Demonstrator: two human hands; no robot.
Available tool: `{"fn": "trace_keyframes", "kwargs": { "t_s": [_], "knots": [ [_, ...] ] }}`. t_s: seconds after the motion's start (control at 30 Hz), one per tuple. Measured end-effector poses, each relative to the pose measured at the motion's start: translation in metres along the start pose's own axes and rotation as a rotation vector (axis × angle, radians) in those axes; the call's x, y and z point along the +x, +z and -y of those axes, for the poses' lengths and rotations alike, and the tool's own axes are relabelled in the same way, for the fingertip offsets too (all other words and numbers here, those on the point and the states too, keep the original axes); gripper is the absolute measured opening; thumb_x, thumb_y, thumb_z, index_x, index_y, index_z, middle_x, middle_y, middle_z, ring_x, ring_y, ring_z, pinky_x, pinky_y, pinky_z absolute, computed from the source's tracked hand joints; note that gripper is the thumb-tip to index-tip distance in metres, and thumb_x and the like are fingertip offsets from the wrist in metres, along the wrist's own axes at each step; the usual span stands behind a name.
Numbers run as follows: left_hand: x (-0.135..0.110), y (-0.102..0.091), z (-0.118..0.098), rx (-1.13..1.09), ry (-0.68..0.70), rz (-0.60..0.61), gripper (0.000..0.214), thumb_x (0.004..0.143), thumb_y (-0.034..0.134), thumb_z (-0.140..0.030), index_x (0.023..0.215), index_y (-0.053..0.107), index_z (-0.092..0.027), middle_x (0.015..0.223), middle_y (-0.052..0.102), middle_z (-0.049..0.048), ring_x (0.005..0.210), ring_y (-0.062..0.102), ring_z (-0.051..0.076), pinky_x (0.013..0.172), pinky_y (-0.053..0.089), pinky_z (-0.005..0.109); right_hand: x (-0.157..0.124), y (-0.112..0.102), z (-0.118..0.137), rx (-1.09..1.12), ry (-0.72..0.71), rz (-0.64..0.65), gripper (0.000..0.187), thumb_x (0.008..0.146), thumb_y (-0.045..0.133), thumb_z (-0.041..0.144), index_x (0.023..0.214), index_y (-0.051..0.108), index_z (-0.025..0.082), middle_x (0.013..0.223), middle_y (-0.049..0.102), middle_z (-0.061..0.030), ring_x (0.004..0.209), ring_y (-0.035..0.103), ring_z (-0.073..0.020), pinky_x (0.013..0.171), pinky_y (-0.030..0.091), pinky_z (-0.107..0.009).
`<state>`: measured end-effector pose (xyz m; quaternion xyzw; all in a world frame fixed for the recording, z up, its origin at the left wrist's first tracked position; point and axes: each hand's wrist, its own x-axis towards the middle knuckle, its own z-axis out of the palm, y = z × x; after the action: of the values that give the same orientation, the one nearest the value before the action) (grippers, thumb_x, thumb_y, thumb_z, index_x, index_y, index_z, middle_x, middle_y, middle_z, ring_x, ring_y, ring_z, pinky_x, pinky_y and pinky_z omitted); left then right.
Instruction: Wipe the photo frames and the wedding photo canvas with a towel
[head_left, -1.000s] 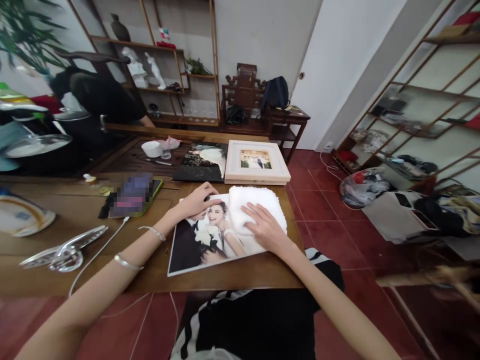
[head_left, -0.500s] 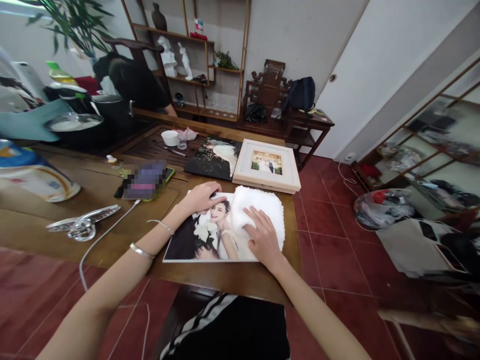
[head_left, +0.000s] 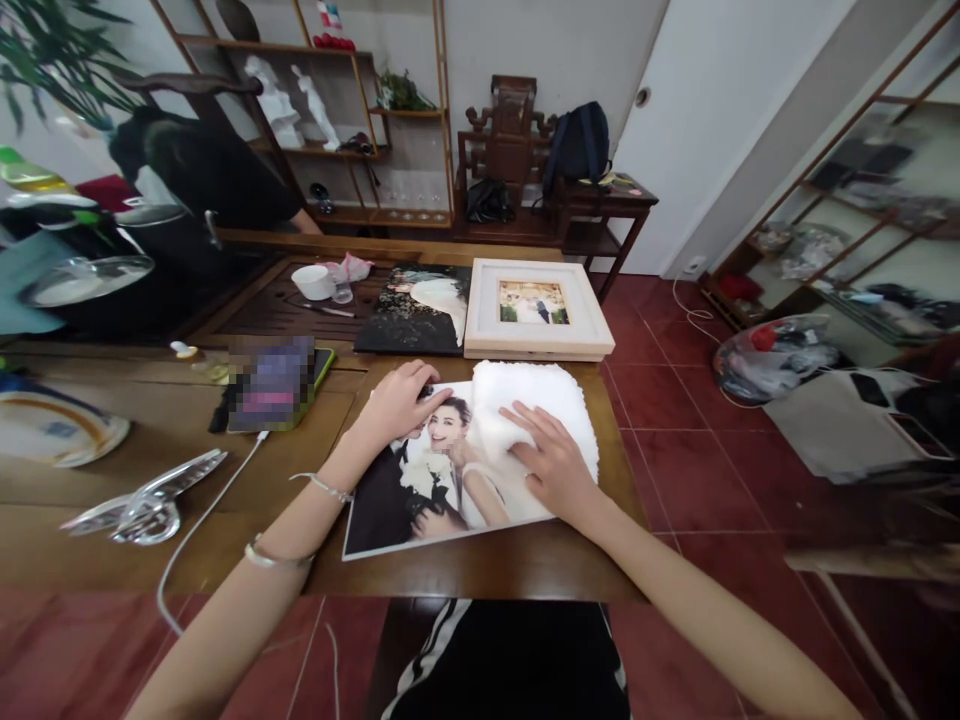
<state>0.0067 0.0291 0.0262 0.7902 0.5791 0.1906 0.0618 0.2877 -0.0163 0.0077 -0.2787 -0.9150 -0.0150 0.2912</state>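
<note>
A printed photo panel [head_left: 469, 495] of a couple lies flat on the wooden table in front of me, turned slightly from the table's edge. My left hand [head_left: 397, 408] rests on its upper left corner, fingers stretched out. On its right part lies a fluffy white cloth [head_left: 562, 390], spread past the panel's right side. My right hand [head_left: 555, 465] lies on the cloth with fingers apart, and a fold of cloth bulges beside the thumb and index finger. The panel's upper right corner is hidden under the cloth.
Behind the panel are a pale wooden picture frame [head_left: 540, 345] and a dark photo panel [head_left: 412, 325]. A phone [head_left: 274, 385] with a white cable [head_left: 199, 530] and a clear stapler-like tool [head_left: 146, 500] lie left. A person in black [head_left: 217, 175] leans at the far side.
The camera view has tilted and shifted, so the table edge looks level now. Both hands stay on the panel and cloth, with little visible movement against them.
</note>
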Motion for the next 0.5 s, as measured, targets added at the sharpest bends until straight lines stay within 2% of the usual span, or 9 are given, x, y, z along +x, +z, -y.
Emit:
{"fn": "trace_keyframes", "kwargs": {
  "t_s": [0.1, 0.17, 0.23, 0.3, 0.4, 0.5],
  "knots": [
    [-0.026, -0.010, 0.000, 0.118, -0.136, -0.054, 0.034, 0.093, 0.050, -0.047, 0.108, 0.060, -0.018, 0.114, 0.059, 0.0151, 0.113, 0.054, 0.037, 0.096, 0.044, 0.052, -0.003, -0.001, 0.001, -0.001, 0.018, 0.008, 0.044, 0.068, 0.043, -0.005, 0.097, 0.067, 0.019, 0.143, 0.056, -0.0129, 0.145, 0.037, -0.0272, 0.113, 0.040, -0.054],
    [-0.054, -0.013, -0.001, 0.137, -0.246, -0.109, 0.048, 0.090, 0.052, -0.054, 0.124, 0.054, -0.020, 0.127, 0.052, 0.0174, 0.123, 0.047, 0.042, 0.099, 0.041, 0.059, -0.005, -0.002, 0.001, 0.001, 0.030, 0.018, 0.045, 0.068, 0.043, -0.005, 0.098, 0.067, 0.019, 0.145, 0.054, -0.0131, 0.146, 0.035, -0.0267, 0.114, 0.039, -0.054],
    [-0.084, -0.010, -0.002, 0.022, -0.273, -0.119, 0.063, 0.087, 0.056, -0.059, 0.138, 0.043, -0.024, 0.134, 0.047, 0.0168, 0.127, 0.045, 0.040, 0.104, 0.040, 0.059, -0.004, -0.002, 0.001, -0.004, 0.035, 0.036, 0.046, 0.067, 0.043, -0.005, 0.099, 0.067, 0.018, 0.146, 0.053, -0.0141, 0.146, 0.034, -0.0273, 0.114, 0.038, -0.054],
    [-0.104, -0.003, -0.005, -0.099, -0.248, -0.110, 0.068, 0.087, 0.057, -0.059, 0.144, 0.036, -0.028, 0.144, 0.039, 0.0161, 0.135, 0.040, 0.038, 0.109, 0.038, 0.056, 0.001, -0.003, 0.001, -0.016, 0.036, 0.062, 0.046, 0.067, 0.044, -0.005, 0.100, 0.067, 0.018, 0.146, 0.053, -0.0145, 0.144, 0.037, -0.0287, 0.114, 0.039, -0.054],
    [-0.108, 0.007, -0.012, -0.113, -0.161, -0.122, 0.068, 0.089, 0.056, -0.059, 0.146, 0.036, -0.028, 0.157, 0.025, 0.0167, 0.145, 0.024, 0.040, 0.114, 0.030, 0.059, 0.017, -0.002, -0.002, -0.053, 0.054, 0.113, 0.049, 0.066, 0.048, -0.004, 0.106, 0.067, 0.018, 0.145, 0.054, -0.0150, 0.139, 0.045, -0.0320, 0.109, 0.044, -0.053],
    [-0.091, 0.008, -0.016, -0.058, -0.062, -0.060, 0.061, 0.094, 0.050, -0.056, 0.146, 0.039, -0.026, 0.161, 0.022, 0.0177, 0.147, 0.020, 0.041, 0.109, 0.033, 0.064, 0.030, 0.001, -0.004, -0.102, 0.089, 0.132, 0.051, 0.065, 0.051, -0.003, 0.110, 0.066, 0.017, 0.144, 0.055, -0.0168, 0.135, 0.047, -0.0353, 0.106, 0.045, -0.054]
  ]
}}
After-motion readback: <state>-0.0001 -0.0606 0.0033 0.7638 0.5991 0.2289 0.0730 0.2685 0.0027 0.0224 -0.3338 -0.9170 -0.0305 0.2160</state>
